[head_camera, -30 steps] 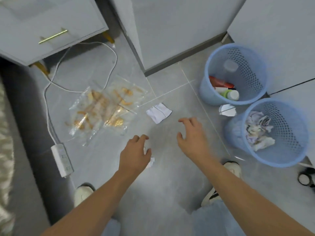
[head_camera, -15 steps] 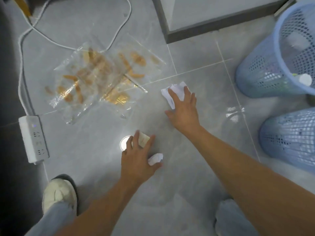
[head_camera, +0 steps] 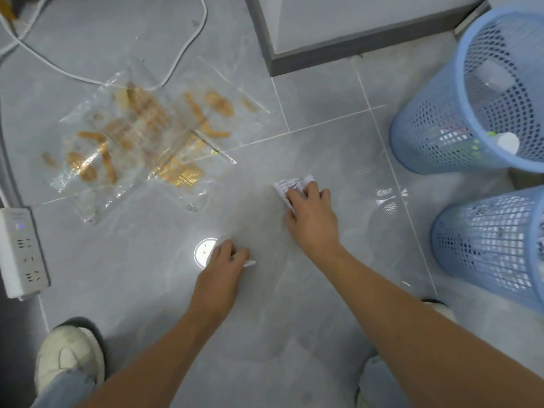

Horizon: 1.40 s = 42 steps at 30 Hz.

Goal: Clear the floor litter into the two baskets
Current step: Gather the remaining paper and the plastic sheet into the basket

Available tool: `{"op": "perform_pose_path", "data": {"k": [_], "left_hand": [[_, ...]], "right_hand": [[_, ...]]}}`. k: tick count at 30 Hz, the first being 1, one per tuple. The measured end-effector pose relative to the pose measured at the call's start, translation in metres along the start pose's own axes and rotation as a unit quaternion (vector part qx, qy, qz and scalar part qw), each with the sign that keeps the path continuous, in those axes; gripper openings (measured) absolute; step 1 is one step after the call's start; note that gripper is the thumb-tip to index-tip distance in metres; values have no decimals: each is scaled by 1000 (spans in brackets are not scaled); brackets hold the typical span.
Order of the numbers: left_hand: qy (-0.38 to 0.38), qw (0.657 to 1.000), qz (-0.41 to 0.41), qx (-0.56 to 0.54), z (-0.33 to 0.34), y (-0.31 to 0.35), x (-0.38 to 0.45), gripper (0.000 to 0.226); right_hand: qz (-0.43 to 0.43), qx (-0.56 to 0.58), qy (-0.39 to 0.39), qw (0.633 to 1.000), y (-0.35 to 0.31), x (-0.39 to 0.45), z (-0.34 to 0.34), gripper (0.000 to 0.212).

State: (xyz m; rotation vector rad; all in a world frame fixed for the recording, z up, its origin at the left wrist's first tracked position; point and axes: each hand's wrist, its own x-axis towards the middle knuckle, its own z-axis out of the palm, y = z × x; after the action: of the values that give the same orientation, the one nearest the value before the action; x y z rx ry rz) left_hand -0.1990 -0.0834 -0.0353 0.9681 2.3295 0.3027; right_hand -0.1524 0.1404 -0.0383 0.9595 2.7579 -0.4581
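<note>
My right hand (head_camera: 312, 214) is closed on a crumpled white paper slip (head_camera: 287, 185) that lies on the grey tiled floor, its printed edge showing past my fingers. Nearer to me, my left hand (head_camera: 223, 267) is closed on a small white paper scrap (head_camera: 249, 263); only a corner sticks out by the thumb. Clear plastic wrappers with orange print (head_camera: 147, 136) lie flat on the floor to the upper left. Two blue mesh baskets stand at the right: the far basket (head_camera: 426, 136) holds bottles, and the near basket (head_camera: 482, 248) has its contents out of frame.
A white power strip (head_camera: 22, 251) lies at the left edge, and its cable (head_camera: 182, 48) loops past the wrappers. A grey cabinet base (head_camera: 338, 54) stands at the top. My shoes (head_camera: 69, 357) are planted at the bottom left and behind my right arm.
I bent lower and the view closed in. My right hand curled its fingers around the paper slip and bunched it. My left hand closed tighter on the small scrap.
</note>
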Motion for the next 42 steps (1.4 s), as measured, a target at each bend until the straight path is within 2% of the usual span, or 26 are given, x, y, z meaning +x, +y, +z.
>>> {"op": "perform_pose_path", "data": {"k": [5,13,17,22,28,32,34,37,42], "left_hand": [[83,996,37,15,-40,39,2,8],[93,983,157,-22,-140,191,7,12],[74,978,191,-27,-175,278,22,12],[39,974,220,-33,-182,380,37,14],[-26,975,222,-16,-139,460,58,29],[-103,978,181,-13,-106,481,64,53],[-98,978,180,-24,-102,477,57,54],[-72,980,182,-32,-116,449,42,44],[-16,990,137,-31,-167,361,23,31]], "right_hand": [[6,31,34,999,0,-16,-44,22],[68,132,124,981,31,-69,-192,18],[119,142,169,968,83,-96,-259,20],[195,140,200,950,162,-129,-311,18],[272,151,146,939,242,-164,-313,20],[316,187,42,929,268,-182,-299,37],[311,189,44,930,269,-187,-297,37],[277,184,81,940,249,-184,-300,27],[186,196,96,958,164,-147,-302,16]]}}
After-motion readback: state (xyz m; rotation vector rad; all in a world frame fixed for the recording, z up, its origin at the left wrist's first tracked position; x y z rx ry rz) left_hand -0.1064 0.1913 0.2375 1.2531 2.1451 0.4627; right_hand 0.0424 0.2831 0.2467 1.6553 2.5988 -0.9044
